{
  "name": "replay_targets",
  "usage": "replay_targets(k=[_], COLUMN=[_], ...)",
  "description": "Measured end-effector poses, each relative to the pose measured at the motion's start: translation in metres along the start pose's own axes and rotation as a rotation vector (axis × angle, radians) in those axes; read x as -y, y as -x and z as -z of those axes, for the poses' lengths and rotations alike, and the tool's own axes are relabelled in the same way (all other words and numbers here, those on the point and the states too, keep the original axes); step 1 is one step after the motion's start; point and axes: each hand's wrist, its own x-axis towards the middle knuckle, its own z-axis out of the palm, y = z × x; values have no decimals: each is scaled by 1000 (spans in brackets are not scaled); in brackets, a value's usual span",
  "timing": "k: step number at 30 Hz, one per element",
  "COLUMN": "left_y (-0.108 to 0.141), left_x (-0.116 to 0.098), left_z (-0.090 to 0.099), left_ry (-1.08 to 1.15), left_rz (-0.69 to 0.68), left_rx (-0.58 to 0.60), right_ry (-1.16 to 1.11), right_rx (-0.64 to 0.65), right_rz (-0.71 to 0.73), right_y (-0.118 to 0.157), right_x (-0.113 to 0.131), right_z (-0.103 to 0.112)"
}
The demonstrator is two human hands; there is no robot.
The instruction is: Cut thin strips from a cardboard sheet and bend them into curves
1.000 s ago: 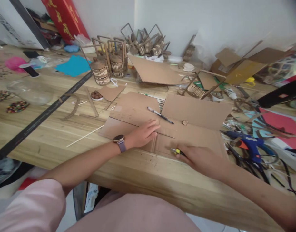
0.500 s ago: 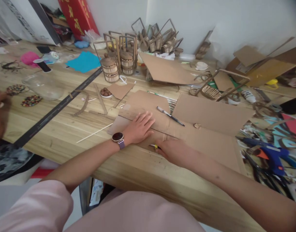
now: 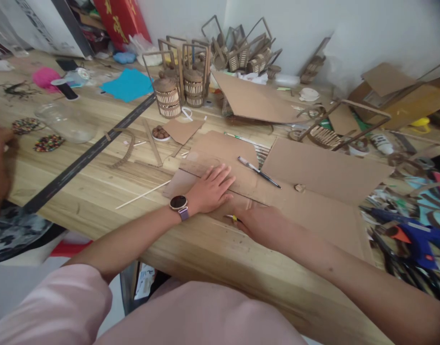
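My left hand (image 3: 212,190) lies flat on a sheet of brown cardboard (image 3: 313,201), fingers spread and pointing away from me. Close to its right, my right hand (image 3: 258,221) is closed around a small yellow-handled craft knife (image 3: 234,218), whose pale blade points left along the cardboard's near edge. Most of the knife's handle is hidden by the fingers. A dark slit or line runs across the cardboard just beyond both hands. On the sheet rest a capped pen (image 3: 259,171) and a small brown scrap (image 3: 299,188).
Several small lidded baskets with tall handles (image 3: 167,98) stand at the back. A long black strip (image 3: 90,154) crosses the table at left, near a glass jar (image 3: 67,124). At right lie a blue glue gun (image 3: 414,235) and scissors. Another person's hand (image 3: 0,165) is at far left.
The view has shifted slightly, so the table's contents sit a little further right. Both hands keep nearly the same place on the cardboard, and the knife stays in the right one.
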Motion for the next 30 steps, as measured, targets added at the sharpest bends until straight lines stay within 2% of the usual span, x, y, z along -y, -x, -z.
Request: replay_targets(k=[6,14,30], left_y=[0,0,2], left_x=[1,0,3], left_z=[-1,0,5], left_ry=[-2,14,-1], left_rz=[-2,0,-38], left_rx=[-12,1,36], right_ry=[77,135,139], right_rx=[130,180,210], right_rz=[-18,31,4], right_y=[-4,-1,-2], right_x=[8,18,11], right_z=[19,39,21])
